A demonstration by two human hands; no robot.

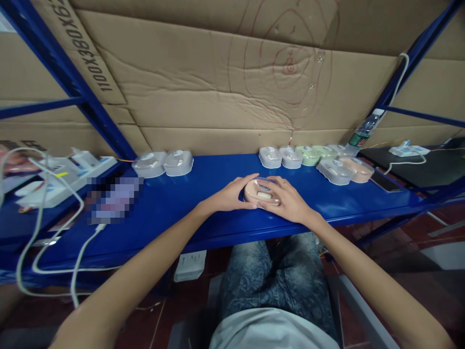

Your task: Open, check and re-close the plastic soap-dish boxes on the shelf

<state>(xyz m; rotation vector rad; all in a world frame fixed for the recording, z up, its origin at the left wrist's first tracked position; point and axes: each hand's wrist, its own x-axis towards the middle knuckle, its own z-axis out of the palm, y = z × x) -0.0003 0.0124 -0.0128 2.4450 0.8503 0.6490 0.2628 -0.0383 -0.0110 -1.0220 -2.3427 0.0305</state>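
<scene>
Between my hands, above the front part of the blue table (pixel 218 220), is a peach-coloured case in a clear plastic shell (pixel 263 193) with a white piece on its face. My left hand (pixel 232 194) grips its left side, thumb at the near edge and fingers along the far edge. Across the right side and top lies my right hand (pixel 286 198), its fingers curled over the shell. Farther back stand similar packs: two whitish ones (pixel 178 162) to the left, and at the right white, green (pixel 308 155) and peach (pixel 359 169) ones.
A pixelated phone-like device (pixel 118 198) with a white cable (pixel 82 247) lies at the left. White power strips (pixel 69 174) sit beyond it. At the right are a dark phone (pixel 387 182) and a plastic bottle (pixel 365 130). Cardboard (pixel 203 68) and blue posts (pixel 72 82) border the back.
</scene>
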